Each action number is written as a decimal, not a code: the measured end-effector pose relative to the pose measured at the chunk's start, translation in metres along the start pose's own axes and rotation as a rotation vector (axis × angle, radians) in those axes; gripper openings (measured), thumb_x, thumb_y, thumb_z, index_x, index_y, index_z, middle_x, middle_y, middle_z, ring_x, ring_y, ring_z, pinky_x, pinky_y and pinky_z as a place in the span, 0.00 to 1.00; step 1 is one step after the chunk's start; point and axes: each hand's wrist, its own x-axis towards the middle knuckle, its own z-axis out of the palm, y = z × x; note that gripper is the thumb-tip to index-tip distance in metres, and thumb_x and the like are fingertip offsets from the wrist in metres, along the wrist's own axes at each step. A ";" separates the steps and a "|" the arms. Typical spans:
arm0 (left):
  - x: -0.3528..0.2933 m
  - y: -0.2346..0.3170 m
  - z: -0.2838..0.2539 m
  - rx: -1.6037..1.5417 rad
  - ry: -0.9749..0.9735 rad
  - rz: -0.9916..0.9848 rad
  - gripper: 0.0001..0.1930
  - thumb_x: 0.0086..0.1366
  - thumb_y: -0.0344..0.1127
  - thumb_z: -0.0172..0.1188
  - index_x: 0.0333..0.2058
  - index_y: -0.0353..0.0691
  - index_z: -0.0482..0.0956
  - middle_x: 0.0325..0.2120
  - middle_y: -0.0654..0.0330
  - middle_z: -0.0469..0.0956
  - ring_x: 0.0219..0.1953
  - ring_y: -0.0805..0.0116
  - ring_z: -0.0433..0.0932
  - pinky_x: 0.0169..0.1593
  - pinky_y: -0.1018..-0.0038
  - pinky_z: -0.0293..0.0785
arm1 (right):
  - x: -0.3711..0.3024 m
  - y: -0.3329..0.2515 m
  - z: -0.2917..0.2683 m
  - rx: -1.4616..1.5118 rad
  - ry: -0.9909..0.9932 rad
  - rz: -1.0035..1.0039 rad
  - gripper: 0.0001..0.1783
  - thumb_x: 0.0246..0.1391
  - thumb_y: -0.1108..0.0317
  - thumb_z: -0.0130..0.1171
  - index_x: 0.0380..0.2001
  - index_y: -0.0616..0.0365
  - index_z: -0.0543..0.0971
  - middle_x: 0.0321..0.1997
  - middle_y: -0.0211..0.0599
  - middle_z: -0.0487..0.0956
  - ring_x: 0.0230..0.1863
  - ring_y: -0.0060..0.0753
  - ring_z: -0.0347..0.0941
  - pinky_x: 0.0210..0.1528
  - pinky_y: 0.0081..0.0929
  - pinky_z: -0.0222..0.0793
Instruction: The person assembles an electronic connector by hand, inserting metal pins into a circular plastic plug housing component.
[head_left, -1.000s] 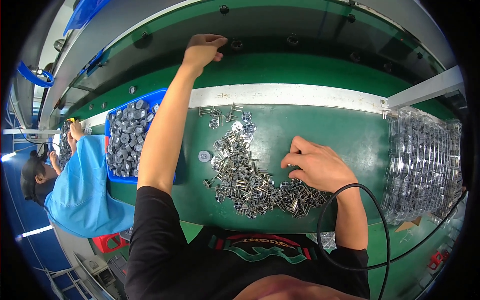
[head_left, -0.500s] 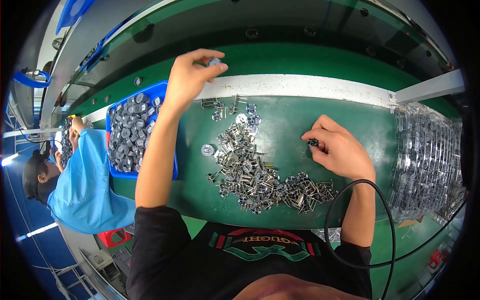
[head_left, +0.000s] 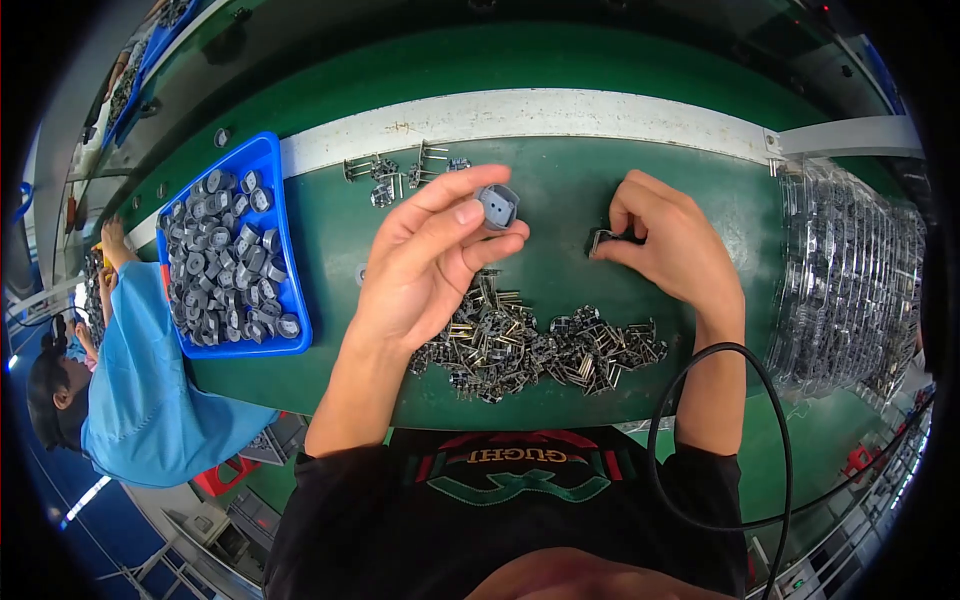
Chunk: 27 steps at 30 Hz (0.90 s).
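Observation:
In front of me, my left hand [head_left: 415, 255] is closed on a grey plastic housing [head_left: 498, 208], pinched between thumb and fingers, its face with two small holes showing. To the right, my right hand [head_left: 680, 240] grips a small dark part with metal pins [head_left: 599, 241] at its fingertips; the fingers hide most of it. A pile of similar pinned parts [head_left: 510, 345] lies on the green tabletop [head_left: 560, 175] between and below the hands. A few more pinned parts [head_left: 382, 180] lie near the rail, beyond my left hand.
At left stands a blue bin [head_left: 292, 338] full of grey housings [head_left: 220, 270]. Stacked clear trays [head_left: 845, 280] stand at right. A white rail [head_left: 600, 112] borders the far side. A black cable [head_left: 655, 430] loops by my right forearm. A co-worker in blue [head_left: 160, 390] sits at left.
My left hand has come nearer and to the right with the grey housing, whose holed face now shows. The right hand's part has turned, showing metal pins. The whole view has shifted.

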 end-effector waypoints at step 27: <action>-0.012 -0.024 0.010 0.209 0.010 0.007 0.18 0.64 0.18 0.57 0.53 0.28 0.73 0.53 0.41 0.74 0.51 0.58 0.79 0.53 0.66 0.82 | -0.008 -0.054 0.037 0.341 0.570 -0.308 0.10 0.43 0.84 0.68 0.32 0.63 0.83 0.34 0.37 0.78 0.33 0.29 0.78 0.30 0.21 0.75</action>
